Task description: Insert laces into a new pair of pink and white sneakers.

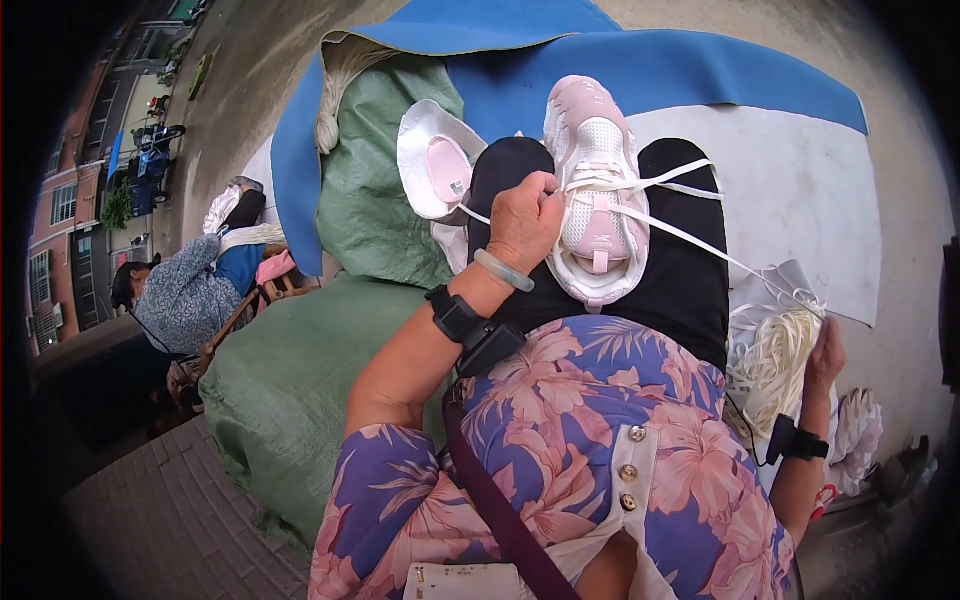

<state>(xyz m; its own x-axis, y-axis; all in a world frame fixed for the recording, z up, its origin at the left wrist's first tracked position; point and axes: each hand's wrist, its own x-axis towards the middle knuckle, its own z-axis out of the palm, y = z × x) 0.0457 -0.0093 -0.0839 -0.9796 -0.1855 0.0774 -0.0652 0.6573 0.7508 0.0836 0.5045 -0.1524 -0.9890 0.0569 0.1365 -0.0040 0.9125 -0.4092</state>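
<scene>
A pink and white sneaker (600, 225) lies across my lap, its toe pointing away from me. My left hand (525, 222) is closed in a pinch at the left side of its lacing, on a white shoelace (477, 215) whose end sticks out to the left. From the right side of the shoe, a lace strand (685, 233) runs taut toward my right hand (825, 352). That hand is closed on the lace beside a bundle of cream shoelaces (780, 360); its fingertips are partly hidden. Left of my knee rests a white shoe piece (412, 150) with a pink insole.
Green woven sacks (300, 390) bulge at my left. Blue sheeting (690, 70) with a white face (800, 200) spreads ahead and to the right. More white shoes (858, 430) lie at far right. Another person (190, 300) sits at far left, bent forward.
</scene>
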